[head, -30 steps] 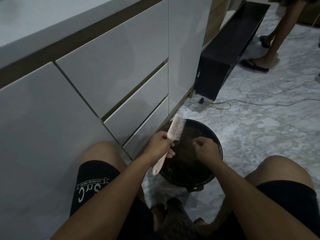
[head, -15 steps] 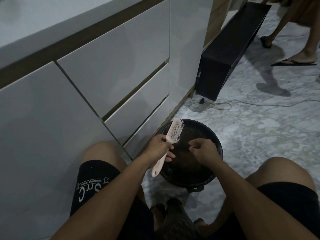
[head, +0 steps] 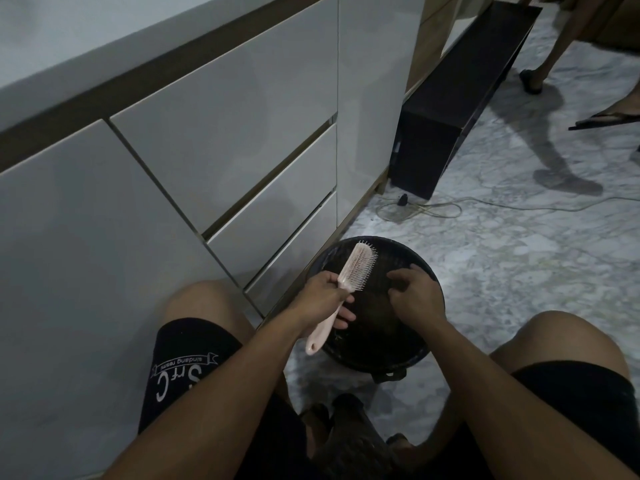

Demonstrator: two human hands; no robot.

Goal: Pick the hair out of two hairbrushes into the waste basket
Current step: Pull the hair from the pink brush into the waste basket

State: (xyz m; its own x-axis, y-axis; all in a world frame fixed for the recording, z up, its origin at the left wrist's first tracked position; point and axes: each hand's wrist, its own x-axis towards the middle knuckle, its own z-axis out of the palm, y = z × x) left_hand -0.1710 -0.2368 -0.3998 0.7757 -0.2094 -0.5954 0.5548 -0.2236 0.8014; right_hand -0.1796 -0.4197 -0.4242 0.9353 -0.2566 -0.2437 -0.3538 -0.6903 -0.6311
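Seated on the marble floor [head: 519,271] beside white drawer fronts [head: 242,140], with the black waste basket [head: 420,355] between the knees.

Left hand [head: 320,299] closed around the neck of 1 pink hairbrush [head: 349,278], fingers wrapped where handle meets head; handle end pointing down and toward the body, head tilted up and away over the basket's mouth, bristles facing right. Right hand [head: 417,292] hovering over the basket just right of the bristles, apart from them, fingers curled loosely downward; impossible to tell whether any hair is pinched between the fingertips, too dark and too small.

Likely step: shedding a pulled tuft into the basket, or reaching back for the next 1.

To do it well:
- Keep the brush head above the basket so loose strands fall inside.
- Pinch hair at the bristle roots and draw outward along the pins, not across them.
- Rub the fingertips together low over the opening to free clinging strands.
- Turn the brush slightly to expose the remaining rows.

No hair discernible on the bristles from here. Only 1 brush identifiable; dark shapes near the feet unclear.
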